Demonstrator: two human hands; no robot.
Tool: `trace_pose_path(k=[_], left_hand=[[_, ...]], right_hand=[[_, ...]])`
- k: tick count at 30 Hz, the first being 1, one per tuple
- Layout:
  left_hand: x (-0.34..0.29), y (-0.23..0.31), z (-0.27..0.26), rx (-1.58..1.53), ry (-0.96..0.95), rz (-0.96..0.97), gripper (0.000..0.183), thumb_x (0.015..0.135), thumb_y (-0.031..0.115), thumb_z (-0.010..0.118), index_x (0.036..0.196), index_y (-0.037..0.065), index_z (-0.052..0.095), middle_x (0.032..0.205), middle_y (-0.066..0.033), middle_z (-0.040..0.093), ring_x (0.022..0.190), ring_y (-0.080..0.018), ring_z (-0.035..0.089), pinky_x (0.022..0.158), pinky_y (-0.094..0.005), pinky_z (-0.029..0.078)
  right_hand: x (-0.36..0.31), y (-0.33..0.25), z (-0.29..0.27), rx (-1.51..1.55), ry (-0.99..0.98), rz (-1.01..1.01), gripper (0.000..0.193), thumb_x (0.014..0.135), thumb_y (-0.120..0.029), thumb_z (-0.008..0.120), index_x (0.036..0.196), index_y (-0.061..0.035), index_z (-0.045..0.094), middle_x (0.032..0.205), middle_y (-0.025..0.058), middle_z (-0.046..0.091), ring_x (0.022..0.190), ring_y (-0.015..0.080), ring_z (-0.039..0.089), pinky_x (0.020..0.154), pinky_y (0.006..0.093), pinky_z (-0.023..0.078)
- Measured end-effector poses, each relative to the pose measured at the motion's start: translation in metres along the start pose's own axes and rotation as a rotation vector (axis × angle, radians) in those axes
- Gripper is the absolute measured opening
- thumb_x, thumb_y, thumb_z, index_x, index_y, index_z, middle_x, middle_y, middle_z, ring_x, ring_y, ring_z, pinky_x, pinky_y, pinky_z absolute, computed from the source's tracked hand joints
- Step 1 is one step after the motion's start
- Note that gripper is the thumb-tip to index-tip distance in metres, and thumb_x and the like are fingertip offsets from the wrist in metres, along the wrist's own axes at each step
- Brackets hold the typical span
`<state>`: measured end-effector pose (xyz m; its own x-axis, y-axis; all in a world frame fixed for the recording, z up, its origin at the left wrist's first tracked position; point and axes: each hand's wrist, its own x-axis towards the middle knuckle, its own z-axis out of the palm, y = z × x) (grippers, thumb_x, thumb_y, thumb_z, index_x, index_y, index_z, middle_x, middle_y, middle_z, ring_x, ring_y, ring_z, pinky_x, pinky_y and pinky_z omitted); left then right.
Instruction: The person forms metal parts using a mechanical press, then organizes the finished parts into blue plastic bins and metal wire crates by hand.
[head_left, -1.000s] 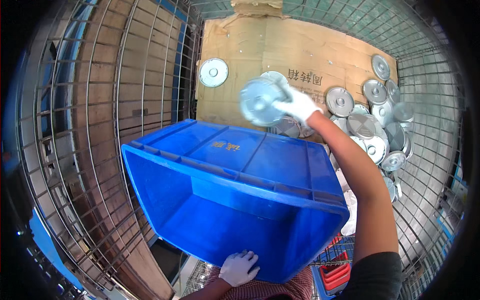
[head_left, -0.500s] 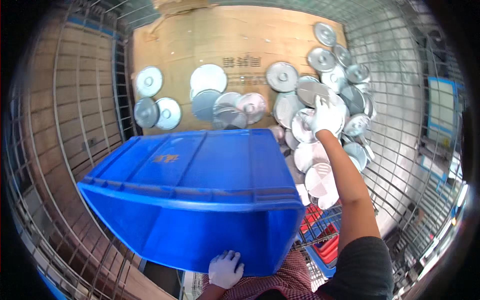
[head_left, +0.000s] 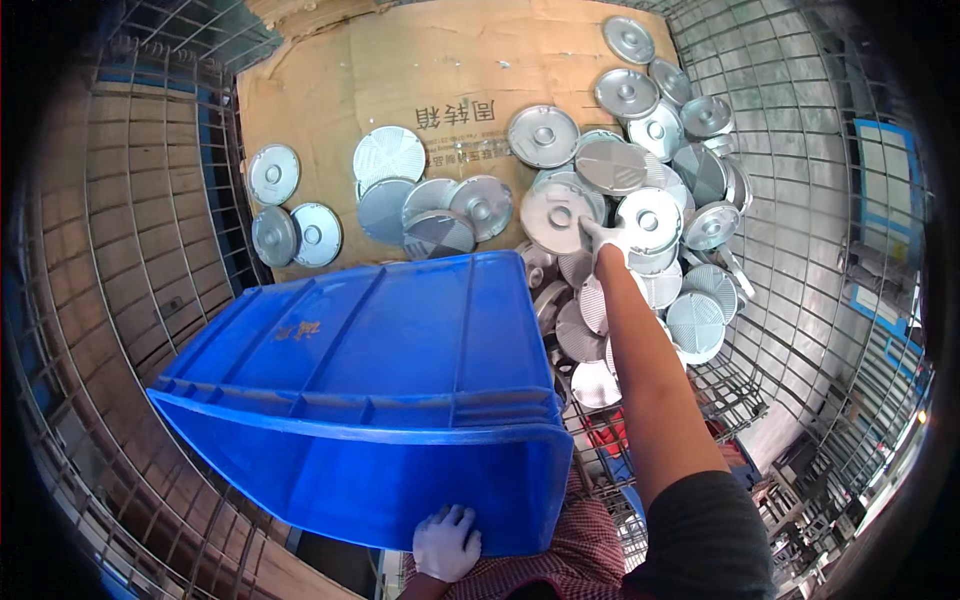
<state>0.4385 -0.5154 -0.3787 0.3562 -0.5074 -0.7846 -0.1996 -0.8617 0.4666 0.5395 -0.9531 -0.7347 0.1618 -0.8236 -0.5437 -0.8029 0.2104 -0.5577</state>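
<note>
A blue plastic crate lies tipped on its side, its open mouth toward me. My left hand, in a white glove, is closed over the crate's lower rim, fingers on the inner face. My right hand, also gloved, reaches past the crate into a pile of round silver metal discs. Its fingers pinch the right edge of one disc with a raised ring at its centre. That disc overlaps others beneath it. A ringed disc lies just right of the hand, and a patterned disc above it.
Flattened cardboard lines the bottom of a wire mesh cage. Several more discs lie beyond the crate, with a few at the far left. Red and blue items show below the mesh at lower right.
My right hand has moved left and a little toward me, and a ringed disc has shifted left with it. The left hand stays on the crate rim. The view has shifted slightly.
</note>
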Motion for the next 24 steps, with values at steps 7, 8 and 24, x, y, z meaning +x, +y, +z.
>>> trace_pose_path(k=[7, 8, 24], left_hand=[[-0.011, -0.006, -0.002, 0.033, 0.010, -0.050, 0.038, 0.079, 0.030, 0.056, 0.107, 0.006, 0.063, 0.106, -0.0143, 0.064, 0.103, -0.0328, 0.061, 0.085, -0.0451, 0.050], [-0.007, -0.004, 0.001, 0.027, 0.013, -0.022, 0.038, 0.079, 0.030, 0.056, 0.107, 0.006, 0.063, 0.106, -0.0143, 0.064, 0.103, -0.0328, 0.061, 0.085, -0.0451, 0.050], [-0.010, -0.014, 0.017, -0.028, 0.004, 0.001, 0.039, 0.085, 0.032, 0.053, 0.113, 0.005, 0.062, 0.115, -0.0162, 0.063, 0.108, -0.0335, 0.060, 0.090, -0.0450, 0.049]], right_hand=[[-0.068, -0.083, 0.038, -0.614, 0.077, 0.168, 0.116, 0.055, -0.059, 0.083, 0.144, -0.0037, 0.033, 0.136, 0.0196, 0.051, 0.122, 0.0310, 0.053, 0.101, 0.0421, 0.045], [-0.059, -0.090, 0.021, -0.618, 0.047, 0.195, 0.124, 0.052, -0.068, 0.079, 0.148, -0.0093, 0.027, 0.143, 0.0210, 0.043, 0.126, 0.0332, 0.050, 0.101, 0.0453, 0.045], [0.037, -0.007, -0.012, 0.305, -0.641, 0.379, 0.072, 0.074, -0.039, 0.074, 0.135, -0.0104, 0.049, 0.114, 0.0041, 0.064, 0.089, 0.0174, 0.063, 0.062, 0.0362, 0.049]])
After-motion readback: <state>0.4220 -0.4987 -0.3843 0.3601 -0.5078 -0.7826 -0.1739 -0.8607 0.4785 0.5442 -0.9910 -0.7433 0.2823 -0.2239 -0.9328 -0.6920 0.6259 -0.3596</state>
